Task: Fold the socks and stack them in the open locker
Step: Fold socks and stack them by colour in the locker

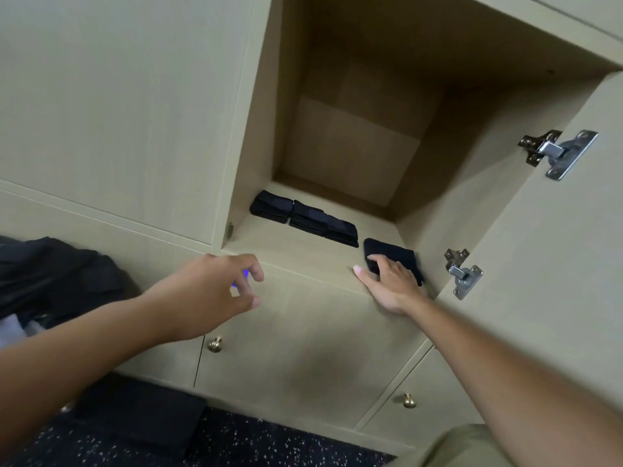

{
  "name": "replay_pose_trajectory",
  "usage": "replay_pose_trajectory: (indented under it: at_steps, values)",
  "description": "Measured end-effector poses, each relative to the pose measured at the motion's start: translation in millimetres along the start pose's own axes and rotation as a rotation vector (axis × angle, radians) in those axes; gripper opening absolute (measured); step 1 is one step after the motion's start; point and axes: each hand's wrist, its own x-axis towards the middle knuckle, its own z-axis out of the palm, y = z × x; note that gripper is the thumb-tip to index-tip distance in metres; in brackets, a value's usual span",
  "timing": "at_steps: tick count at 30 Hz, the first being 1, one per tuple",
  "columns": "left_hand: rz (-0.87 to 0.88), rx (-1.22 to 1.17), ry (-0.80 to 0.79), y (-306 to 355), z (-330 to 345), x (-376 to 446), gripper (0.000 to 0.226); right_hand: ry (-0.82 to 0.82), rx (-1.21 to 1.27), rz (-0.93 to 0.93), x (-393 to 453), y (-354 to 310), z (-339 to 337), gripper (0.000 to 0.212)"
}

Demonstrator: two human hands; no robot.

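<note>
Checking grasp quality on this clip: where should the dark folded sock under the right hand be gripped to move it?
Probably pinch the dark folded sock at its near edge, by the locker shelf's front lip, coming from the open front. It lies flat near the right wall, so a side approach looks blocked; the right hand already rests there.

— What is the person wearing on the arms?

— Nothing that shows. Both forearms run bare from the frame's lower corners up to the wrists, with no sleeve, cuff, watch or band in sight.

— And the hands?

— The left hand (215, 288) and the right hand (391, 284) are bare as well: no gloves, no rings to be seen. The nails are short and unpainted.

— Any clothing at all?

— A patch of khaki-olive cloth (462, 446) at the bottom edge, under the right forearm; which garment it is cannot be told
</note>
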Motion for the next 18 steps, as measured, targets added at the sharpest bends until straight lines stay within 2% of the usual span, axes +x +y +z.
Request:
replay_pose_trajectory:
  at_steps: [18]
  values:
    - [-0.052, 0.059, -0.019, -24.3, 1.8, -1.0, 0.017, -0.097, -0.081, 0.006, 54.8, -6.1, -3.4, 0.081]
